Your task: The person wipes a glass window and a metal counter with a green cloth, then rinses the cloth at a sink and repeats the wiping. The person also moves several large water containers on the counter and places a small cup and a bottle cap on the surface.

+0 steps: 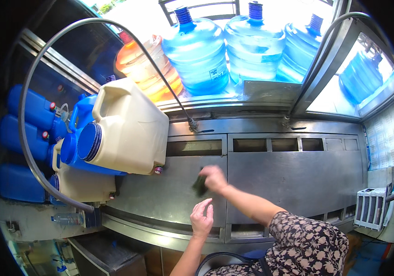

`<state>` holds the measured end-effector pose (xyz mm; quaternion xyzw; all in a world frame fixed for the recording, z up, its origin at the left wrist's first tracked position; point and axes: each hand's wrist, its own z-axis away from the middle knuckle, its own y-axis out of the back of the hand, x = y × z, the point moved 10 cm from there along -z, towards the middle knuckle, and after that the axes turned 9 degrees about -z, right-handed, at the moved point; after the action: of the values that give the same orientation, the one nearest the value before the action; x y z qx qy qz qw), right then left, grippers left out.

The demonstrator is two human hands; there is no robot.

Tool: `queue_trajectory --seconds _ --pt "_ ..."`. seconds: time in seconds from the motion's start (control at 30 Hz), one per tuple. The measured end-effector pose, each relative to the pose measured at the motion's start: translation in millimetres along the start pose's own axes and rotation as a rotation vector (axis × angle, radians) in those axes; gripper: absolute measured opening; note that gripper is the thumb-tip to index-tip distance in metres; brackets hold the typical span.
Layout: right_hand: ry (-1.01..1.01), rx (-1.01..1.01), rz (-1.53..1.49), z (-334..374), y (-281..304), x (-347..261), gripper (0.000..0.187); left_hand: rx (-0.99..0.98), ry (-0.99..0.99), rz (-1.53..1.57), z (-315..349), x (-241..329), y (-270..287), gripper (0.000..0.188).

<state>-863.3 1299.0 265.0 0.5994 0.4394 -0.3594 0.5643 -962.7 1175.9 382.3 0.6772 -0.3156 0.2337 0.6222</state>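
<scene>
My right hand is out over the steel counter, blurred by motion. Its fingers are closed on a dark green scrubbing pad; whether the pad touches the metal I cannot tell. Closer to me, my left hand is raised near the counter's front edge, its fingers apart and holding nothing. To the left of both hands a large cream jug with a blue cap leans over on its side, on top of or against a blue jug.
Several big blue water bottles and an orange bottle line the window ledge. A bent metal pipe arches over the left side, above more blue jugs. Slots run along the counter's back. A white rack sits at right.
</scene>
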Motion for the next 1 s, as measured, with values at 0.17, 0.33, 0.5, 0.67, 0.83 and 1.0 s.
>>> queue_trajectory --seconds 0.17,0.33,0.5,0.67,0.83,1.0 --pt "0.020 0.796 0.294 -27.7 189.2 33.6 0.040 0.037 0.061 -0.058 26.3 -28.5 27.0 0.021" --pt "-0.444 0.424 0.846 -74.5 140.7 100.8 0.052 0.065 0.212 -0.081 58.3 -64.3 36.8 0.020" --pt "-0.166 0.140 0.841 -116.2 -1.4 71.3 0.056 0.061 0.240 -0.095 80.2 -72.6 30.6 0.021" --pt "-0.179 0.231 0.751 -144.1 -52.4 50.1 0.056 0.061 0.284 -0.080 96.5 -81.0 29.7 0.020" --pt "-0.010 0.018 0.365 -142.9 -86.8 28.6 0.047 0.057 0.351 -0.061 109.5 -84.5 29.2 0.020" --pt "0.356 0.470 0.265 -159.0 -57.5 -34.9 0.035 0.069 0.296 -0.058 109.0 -76.2 30.3 0.019"
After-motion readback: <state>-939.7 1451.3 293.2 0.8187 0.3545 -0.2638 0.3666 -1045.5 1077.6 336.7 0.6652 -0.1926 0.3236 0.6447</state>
